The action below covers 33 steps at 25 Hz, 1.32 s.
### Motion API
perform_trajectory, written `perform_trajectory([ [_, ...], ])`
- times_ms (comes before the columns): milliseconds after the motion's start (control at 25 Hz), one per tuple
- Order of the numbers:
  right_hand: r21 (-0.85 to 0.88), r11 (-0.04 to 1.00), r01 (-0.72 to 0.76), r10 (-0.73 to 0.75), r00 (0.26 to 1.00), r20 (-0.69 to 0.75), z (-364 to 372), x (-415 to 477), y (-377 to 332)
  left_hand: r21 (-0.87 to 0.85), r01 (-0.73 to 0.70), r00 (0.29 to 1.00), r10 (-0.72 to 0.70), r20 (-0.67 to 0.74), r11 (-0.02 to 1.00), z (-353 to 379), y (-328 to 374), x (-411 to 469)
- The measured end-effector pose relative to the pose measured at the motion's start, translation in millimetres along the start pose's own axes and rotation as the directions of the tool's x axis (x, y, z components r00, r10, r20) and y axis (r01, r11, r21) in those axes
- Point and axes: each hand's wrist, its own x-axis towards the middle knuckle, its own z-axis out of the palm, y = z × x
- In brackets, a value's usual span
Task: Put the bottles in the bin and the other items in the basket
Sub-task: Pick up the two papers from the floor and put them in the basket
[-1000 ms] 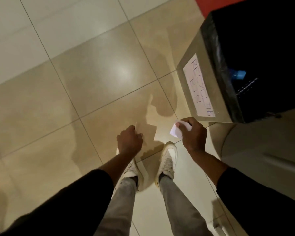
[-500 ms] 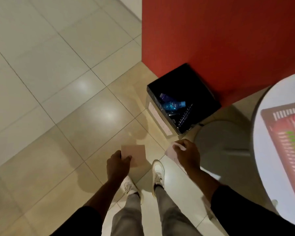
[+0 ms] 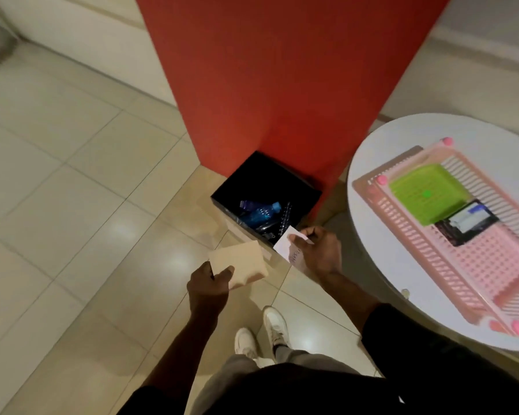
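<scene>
Glossy beige floor tiles (image 3: 72, 235) meet a matt red pillar (image 3: 282, 85), with the square black bin (image 3: 261, 169) at twelve o'clock holding blue plastic bottles (image 3: 261, 215); the round white bench (image 3: 387, 151) at three o'clock carries the slotted pink basket (image 3: 477, 265). The left hand (image 3: 209, 287) has its fingers clamped on a flat tan card (image 3: 243, 259), and the right hand (image 3: 319, 253) pinches a limp white paper slip (image 3: 285, 245). Both look flimsy, so best swing towards three o'clock, past the bin, and release low over the basket.
</scene>
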Motion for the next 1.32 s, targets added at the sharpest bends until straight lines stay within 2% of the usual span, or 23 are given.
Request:
perform_trajectory([
  [120,0.059,0.993,-0.099,0.103,0.992,-0.075,-33.8,-20.6,6.3,0.007,-0.055,0.994,0.054,0.1,0.998,12.3,27.3,-8.0],
  [160,0.071,0.991,-0.115,0.12,0.99,-0.07,-37.0,-22.1,5.4,-0.03,-0.044,0.994,0.047,0.095,0.999,12.1,29.8,-4.6],
  [320,0.191,0.959,-0.21,0.252,0.939,-0.234,-79.9,-48.3,21.8,-0.112,-0.057,0.969,0.082,0.233,0.992,31.1,59.1,-12.7],
  [360,0.207,0.956,-0.21,0.254,0.942,-0.217,-80.7,-50.3,21.6,-0.143,-0.058,0.972,0.089,0.22,0.988,28.4,62.9,-11.6],
  [480,0.33,0.905,-0.268,0.371,0.877,-0.306,-106.5,-70.7,40.5,-0.165,-0.107,0.929,0.158,0.335,0.98,55.0,82.5,-30.6],
  [600,0.449,0.854,-0.264,0.464,0.776,-0.428,-139.3,-86.5,64.8,-0.166,-0.102,0.885,0.166,0.436,0.981,92.6,102.2,-57.6],
  [720,0.531,0.807,-0.257,0.533,0.703,-0.471,-173.5,-85.0,80.2,-0.154,-0.059,0.834,0.133,0.535,0.986,126.2,120.7,-73.7],
  [800,0.563,0.789,-0.245,0.557,0.672,-0.488,-209.4,-76.2,100.1,-0.147,-0.067,0.784,0.143,0.604,0.987,164.8,139.3,-83.4],
  [920,0.578,0.771,-0.266,0.588,0.645,-0.488,-249.7,-61.3,125.0,-0.176,-0.169,0.742,0.243,0.625,0.97,209.6,168.0,-97.2],
  [1120,0.574,0.765,-0.292,0.587,0.683,-0.435,-312.6,-19.4,169.1,-0.172,-0.192,0.746,0.258,0.614,0.966,295.6,202.1,-121.2],
  [1320,0.524,0.764,-0.377,0.591,0.735,-0.332,-332.9,23.6,200.5,-0.152,-0.244,0.807,0.287,0.516,0.958,335.9,212.9,-126.7],
])
